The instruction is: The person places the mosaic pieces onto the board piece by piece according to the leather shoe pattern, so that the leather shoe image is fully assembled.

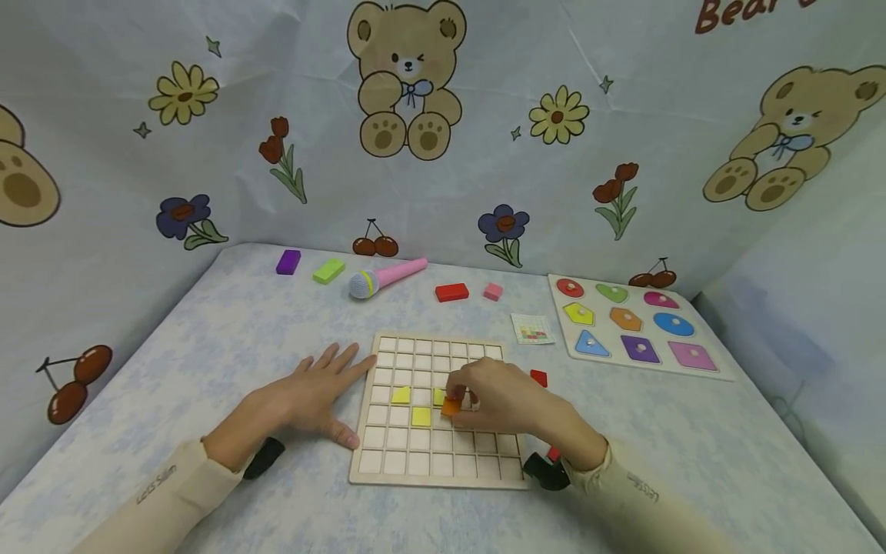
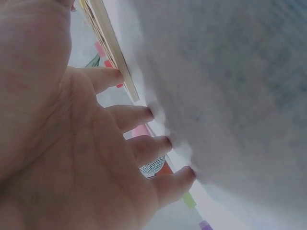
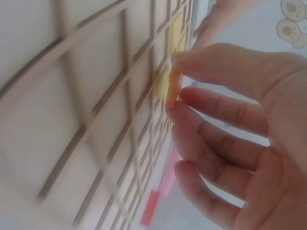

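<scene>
A wooden grid board [image 1: 415,454] lies on the table in front of me. My right hand [image 1: 508,400] pinches an orange piece [image 1: 451,406] just over a middle cell; the right wrist view shows the orange piece [image 3: 173,91] between thumb and forefinger against the board [image 3: 86,110]. Yellow pieces [image 1: 421,416] sit in cells beside it. My left hand [image 1: 311,396] lies flat on the table with straight fingers, touching the board's left edge; its fingers [image 2: 139,117] press the cloth by the board edge [image 2: 112,48].
At the back lie a purple block [image 1: 288,261], green block [image 1: 328,271], toy microphone [image 1: 384,278], red block [image 1: 451,292] and pink block [image 1: 493,292]. A shape puzzle [image 1: 633,327] and small card [image 1: 532,328] sit right. A red piece [image 1: 538,378] lies beside the board.
</scene>
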Tool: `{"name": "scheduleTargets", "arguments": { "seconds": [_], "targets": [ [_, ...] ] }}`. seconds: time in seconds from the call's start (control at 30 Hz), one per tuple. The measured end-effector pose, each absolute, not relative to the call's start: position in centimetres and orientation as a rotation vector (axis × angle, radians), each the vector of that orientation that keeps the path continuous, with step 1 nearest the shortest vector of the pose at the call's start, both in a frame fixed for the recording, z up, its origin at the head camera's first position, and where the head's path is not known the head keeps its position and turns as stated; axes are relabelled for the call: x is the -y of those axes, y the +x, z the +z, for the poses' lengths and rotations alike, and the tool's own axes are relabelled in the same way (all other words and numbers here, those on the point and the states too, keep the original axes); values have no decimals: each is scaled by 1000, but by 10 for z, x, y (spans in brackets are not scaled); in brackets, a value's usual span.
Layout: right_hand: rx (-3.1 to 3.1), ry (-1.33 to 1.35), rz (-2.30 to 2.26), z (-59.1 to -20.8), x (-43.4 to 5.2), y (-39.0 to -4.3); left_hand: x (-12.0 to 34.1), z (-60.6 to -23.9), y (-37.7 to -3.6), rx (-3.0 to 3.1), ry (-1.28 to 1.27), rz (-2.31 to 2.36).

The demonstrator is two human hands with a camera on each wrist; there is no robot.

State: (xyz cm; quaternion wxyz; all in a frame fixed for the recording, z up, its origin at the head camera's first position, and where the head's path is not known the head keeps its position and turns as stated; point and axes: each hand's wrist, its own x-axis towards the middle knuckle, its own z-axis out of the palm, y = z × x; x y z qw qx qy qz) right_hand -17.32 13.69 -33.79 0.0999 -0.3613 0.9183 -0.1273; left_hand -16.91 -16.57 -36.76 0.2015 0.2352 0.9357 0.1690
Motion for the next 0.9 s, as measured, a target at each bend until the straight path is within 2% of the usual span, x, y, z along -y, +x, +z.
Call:
{"name": "scheduleTargets", "arguments": {
  "seconds": [0.47,0.9],
  "targets": [
    [-2633,-1300,-145,-344,-74,-178,169,-370,-170,-2614,689,500],
    [-2652,-1237,-164,-347,-74,-171,169,-370,-169,-2614,688,498]
  ]
}}
